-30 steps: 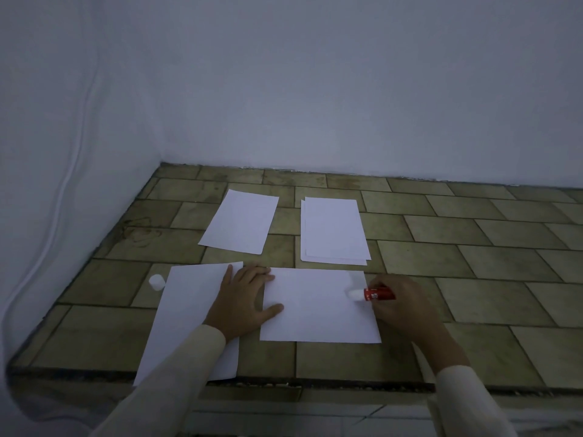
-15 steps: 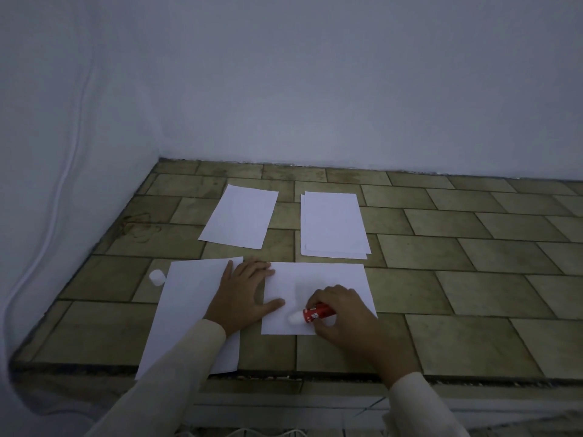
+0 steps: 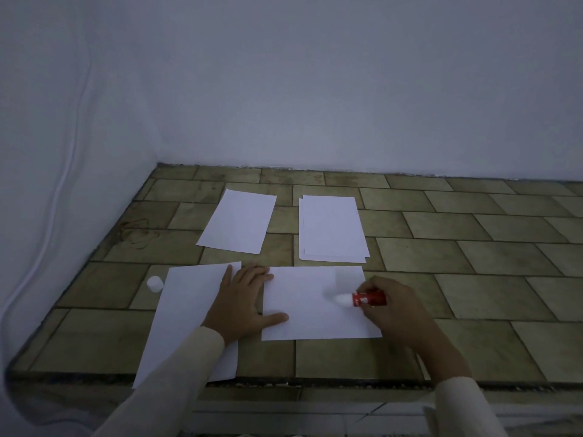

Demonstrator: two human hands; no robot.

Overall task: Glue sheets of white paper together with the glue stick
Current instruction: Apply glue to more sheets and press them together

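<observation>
The red glue stick (image 3: pixel 369 299) lies nearly level in the right hand (image 3: pixel 394 307), whose fingers curl round its barrel. Its white tip points toward the left hand (image 3: pixel 243 305) and sits on the white sheet (image 3: pixel 309 313), close to the sheet's right edge. The left hand lies flat with fingers straight, its thumb and fingertips pressing that sheet's left edge. Its heel rests on a neighbouring sheet (image 3: pixel 189 310), which runs back to the near edge of the tiled ledge (image 3: pixel 473 279). Left of that hand, just past the neighbouring sheet, stands a white cap (image 3: pixel 155 283). Beyond its fingertips lies 1 lone sheet (image 3: pixel 238 220). Beyond the gap between the 2 hands lies a slightly fanned stack of sheets (image 3: pixel 331 227).
</observation>
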